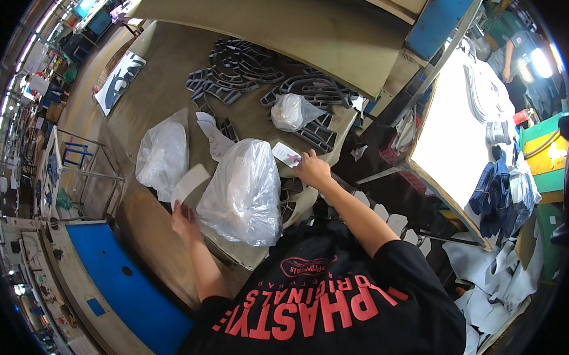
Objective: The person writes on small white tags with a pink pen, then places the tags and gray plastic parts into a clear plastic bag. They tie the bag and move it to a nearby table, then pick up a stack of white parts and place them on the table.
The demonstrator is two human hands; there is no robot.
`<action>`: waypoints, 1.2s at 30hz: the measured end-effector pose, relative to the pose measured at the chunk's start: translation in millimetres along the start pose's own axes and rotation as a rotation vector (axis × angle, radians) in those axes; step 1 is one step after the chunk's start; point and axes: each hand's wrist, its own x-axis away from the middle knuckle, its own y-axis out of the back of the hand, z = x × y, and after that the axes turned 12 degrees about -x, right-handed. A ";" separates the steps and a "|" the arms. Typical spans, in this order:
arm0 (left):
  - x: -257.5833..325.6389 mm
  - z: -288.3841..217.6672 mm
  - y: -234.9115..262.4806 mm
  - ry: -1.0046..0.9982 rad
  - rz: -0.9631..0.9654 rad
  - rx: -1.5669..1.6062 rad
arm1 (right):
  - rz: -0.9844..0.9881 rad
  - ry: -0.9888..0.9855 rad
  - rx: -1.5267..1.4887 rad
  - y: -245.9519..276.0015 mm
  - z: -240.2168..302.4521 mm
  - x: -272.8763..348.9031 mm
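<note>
1. Two hands work: left hand (184, 221) fingers pinch a thin white cut sheet (189, 183), light and floppy, by its lower edge.
2. Right hand (311, 169) fingers, pressed together, touch a small white card (285, 154) on the desk (168, 77), just beyond a slippery clear plastic bag (242, 191).

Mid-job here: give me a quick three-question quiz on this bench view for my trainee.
1. True or false: the left hand holds a flat white cut piece.
2. What does the right hand rest next to? A) a small white tag with a pink mark B) a pair of scissors C) a blue bin
3. What lies heaped at the far side of the table, beyond the clear plastic bags?

Key:
1. True.
2. A.
3. Dark grey curved frame-like pieces.
</note>
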 end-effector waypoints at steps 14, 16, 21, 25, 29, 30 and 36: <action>117.6 -121.4 -21.7 -0.420 0.664 0.233 | -0.021 0.050 -0.129 19.5 -11.7 -0.1; 142.1 -120.9 -56.7 -0.506 0.723 0.074 | 0.004 0.081 -0.202 44.4 -32.9 21.9; 241.0 -95.0 -184.7 -0.670 1.069 -0.268 | -0.191 0.032 -0.413 121.9 -123.3 103.5; 352.0 -62.2 -283.1 -0.724 1.504 -0.536 | -0.571 -0.241 -0.455 189.3 -209.2 187.5; 442.7 -1.9 -357.7 -0.794 1.896 -0.652 | -1.112 -0.525 -0.568 251.8 -264.1 271.8; 460.1 18.8 -376.1 -0.891 1.938 -0.647 | -1.232 -0.525 -0.531 266.6 -272.2 288.8; 534.0 169.0 -474.9 -1.157 1.907 -0.912 | -1.437 -0.361 -0.420 348.2 -297.0 325.8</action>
